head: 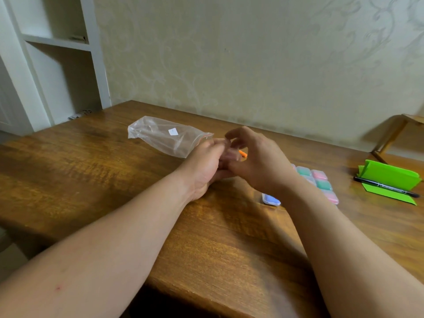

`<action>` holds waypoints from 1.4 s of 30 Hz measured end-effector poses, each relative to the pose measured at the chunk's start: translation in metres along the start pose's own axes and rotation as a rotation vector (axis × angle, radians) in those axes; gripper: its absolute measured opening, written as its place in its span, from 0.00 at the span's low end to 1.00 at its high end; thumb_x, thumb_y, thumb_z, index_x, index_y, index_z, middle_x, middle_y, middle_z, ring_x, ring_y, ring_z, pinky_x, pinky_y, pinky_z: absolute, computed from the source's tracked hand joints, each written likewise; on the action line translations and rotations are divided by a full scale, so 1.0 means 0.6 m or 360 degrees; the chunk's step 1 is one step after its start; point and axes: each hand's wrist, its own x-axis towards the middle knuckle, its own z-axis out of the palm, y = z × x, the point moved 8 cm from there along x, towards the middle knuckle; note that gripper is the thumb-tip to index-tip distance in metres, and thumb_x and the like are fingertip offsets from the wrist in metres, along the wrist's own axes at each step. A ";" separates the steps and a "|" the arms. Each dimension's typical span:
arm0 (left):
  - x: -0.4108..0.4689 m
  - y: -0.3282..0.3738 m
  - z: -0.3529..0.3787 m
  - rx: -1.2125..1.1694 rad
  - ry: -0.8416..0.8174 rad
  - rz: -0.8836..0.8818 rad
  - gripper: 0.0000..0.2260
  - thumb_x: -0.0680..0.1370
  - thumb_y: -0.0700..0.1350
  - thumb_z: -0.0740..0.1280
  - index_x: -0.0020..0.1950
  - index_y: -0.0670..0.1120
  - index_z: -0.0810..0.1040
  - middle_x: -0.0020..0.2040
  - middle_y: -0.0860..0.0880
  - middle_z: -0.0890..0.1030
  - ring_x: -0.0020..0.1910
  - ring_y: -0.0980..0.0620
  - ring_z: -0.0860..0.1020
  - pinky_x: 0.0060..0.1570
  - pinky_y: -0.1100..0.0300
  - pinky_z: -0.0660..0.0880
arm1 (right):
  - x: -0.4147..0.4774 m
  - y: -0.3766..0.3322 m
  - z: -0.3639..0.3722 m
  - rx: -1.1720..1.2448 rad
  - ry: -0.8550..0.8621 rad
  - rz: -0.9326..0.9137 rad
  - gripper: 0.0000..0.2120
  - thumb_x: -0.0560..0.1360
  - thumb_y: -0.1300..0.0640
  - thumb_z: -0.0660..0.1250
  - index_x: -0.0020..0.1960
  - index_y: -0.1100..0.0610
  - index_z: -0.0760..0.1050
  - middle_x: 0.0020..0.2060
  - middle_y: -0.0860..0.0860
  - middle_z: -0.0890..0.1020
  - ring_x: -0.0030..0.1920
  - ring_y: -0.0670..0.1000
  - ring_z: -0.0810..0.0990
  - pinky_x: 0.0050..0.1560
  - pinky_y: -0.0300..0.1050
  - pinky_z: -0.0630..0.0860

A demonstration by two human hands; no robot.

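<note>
Two hands: left hand [206, 157] and right hand [259, 161] meet over the table [91, 171], fingers curled; what either grips, I cannot tell
Between them: small orange piece [242, 153] peeks out
Behind: clear plastic bag [160, 136] lies flat, mouth at the left fingers
Progress: seemingly early; pastel cases [321, 180] by the right wrist lie untouched

Both arms are bare along the whole length that shows. The left forearm [119, 235] comes in from 7 o'clock and the right forearm [339, 239] from 5 o'clock. A small scratch-like mark [57, 288] sits low on the left forearm. Fine creases cross the wrist below the left hand [204, 161]. The right hand [261, 164] shows its smooth back.
</note>
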 end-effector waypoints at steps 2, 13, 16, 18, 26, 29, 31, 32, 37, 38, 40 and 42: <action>0.000 0.003 -0.001 -0.0050 0.0016 0.0005 0.09 0.89 0.48 0.62 0.67 0.48 0.75 0.58 0.40 0.86 0.53 0.44 0.87 0.56 0.44 0.85 | 0.005 0.033 -0.030 0.0021 0.0083 0.0119 0.18 0.78 0.51 0.71 0.67 0.47 0.77 0.53 0.42 0.83 0.56 0.47 0.81 0.57 0.49 0.79; 0.007 0.018 -0.024 0.0327 0.0199 0.0163 0.10 0.88 0.50 0.63 0.64 0.48 0.79 0.52 0.45 0.87 0.43 0.50 0.83 0.39 0.59 0.79 | -0.010 0.103 -0.024 -0.0014 -0.0440 0.0323 0.17 0.77 0.51 0.73 0.65 0.42 0.77 0.54 0.37 0.82 0.53 0.41 0.79 0.46 0.35 0.72; 0.004 0.021 -0.026 0.0327 0.0208 0.0178 0.09 0.88 0.50 0.64 0.64 0.48 0.79 0.50 0.46 0.87 0.42 0.50 0.82 0.37 0.60 0.77 | -0.019 0.093 -0.012 -0.0013 -0.0669 0.0293 0.16 0.79 0.50 0.72 0.65 0.39 0.78 0.55 0.36 0.80 0.52 0.40 0.79 0.45 0.34 0.72; 0.001 0.022 -0.024 0.0345 0.0208 0.0168 0.09 0.88 0.50 0.64 0.63 0.48 0.80 0.50 0.46 0.86 0.42 0.50 0.82 0.38 0.60 0.77 | -0.024 0.089 -0.007 -0.0048 -0.0784 0.0276 0.14 0.79 0.48 0.72 0.63 0.38 0.80 0.54 0.34 0.79 0.51 0.40 0.80 0.44 0.32 0.72; -0.005 0.027 -0.021 0.0341 0.0209 0.0159 0.09 0.87 0.50 0.65 0.63 0.47 0.80 0.48 0.47 0.86 0.41 0.51 0.82 0.38 0.59 0.77 | -0.030 0.090 -0.002 -0.0099 -0.0902 0.0311 0.14 0.79 0.46 0.74 0.64 0.39 0.81 0.58 0.36 0.80 0.54 0.39 0.78 0.47 0.33 0.72; -0.007 0.030 -0.020 0.0352 0.0210 0.0176 0.10 0.88 0.51 0.63 0.63 0.48 0.80 0.48 0.47 0.86 0.42 0.51 0.82 0.40 0.58 0.77 | -0.022 0.087 -0.015 -0.0024 -0.0784 0.0344 0.14 0.79 0.45 0.73 0.64 0.42 0.81 0.57 0.38 0.81 0.53 0.40 0.79 0.47 0.32 0.72; -0.006 0.034 -0.020 0.0415 0.0258 0.0225 0.12 0.89 0.52 0.60 0.62 0.48 0.80 0.50 0.47 0.86 0.44 0.52 0.82 0.43 0.57 0.78 | -0.008 0.094 -0.034 0.0085 -0.0573 0.0399 0.11 0.81 0.49 0.72 0.63 0.45 0.82 0.56 0.41 0.83 0.54 0.42 0.80 0.47 0.33 0.73; -0.004 0.037 -0.023 0.0491 0.0319 0.0283 0.14 0.89 0.54 0.58 0.61 0.49 0.81 0.51 0.49 0.85 0.47 0.52 0.82 0.46 0.56 0.79 | 0.002 0.100 -0.045 0.0075 -0.0455 0.0414 0.10 0.82 0.51 0.71 0.63 0.47 0.82 0.56 0.42 0.84 0.55 0.43 0.81 0.48 0.34 0.74; -0.007 0.073 -0.030 0.1024 0.0559 0.0762 0.18 0.90 0.54 0.53 0.67 0.52 0.80 0.60 0.58 0.77 0.63 0.58 0.75 0.65 0.58 0.74 | 0.062 0.173 -0.051 -0.0252 -0.0290 0.0542 0.20 0.80 0.64 0.64 0.68 0.51 0.81 0.65 0.49 0.83 0.64 0.51 0.80 0.64 0.47 0.77; -0.007 0.075 -0.029 0.1057 0.0552 0.0789 0.18 0.90 0.53 0.53 0.69 0.52 0.79 0.62 0.58 0.76 0.63 0.59 0.74 0.65 0.62 0.72 | 0.073 0.190 -0.045 -0.0290 -0.0315 0.0579 0.22 0.80 0.64 0.63 0.70 0.50 0.80 0.67 0.49 0.82 0.65 0.52 0.80 0.66 0.48 0.76; -0.007 0.073 -0.026 0.1109 0.0511 0.0796 0.18 0.90 0.53 0.53 0.71 0.52 0.79 0.65 0.58 0.76 0.64 0.62 0.73 0.61 0.72 0.68 | 0.093 0.214 -0.029 -0.0391 -0.0387 0.0615 0.23 0.80 0.61 0.63 0.73 0.48 0.77 0.71 0.51 0.79 0.68 0.55 0.78 0.69 0.52 0.76; -0.007 0.068 -0.022 0.1157 0.0482 0.0789 0.18 0.90 0.54 0.53 0.72 0.53 0.78 0.66 0.58 0.76 0.64 0.63 0.72 0.58 0.77 0.65 | 0.108 0.228 -0.010 -0.0517 -0.0482 0.0631 0.22 0.81 0.56 0.62 0.74 0.44 0.75 0.74 0.52 0.76 0.70 0.57 0.76 0.70 0.57 0.75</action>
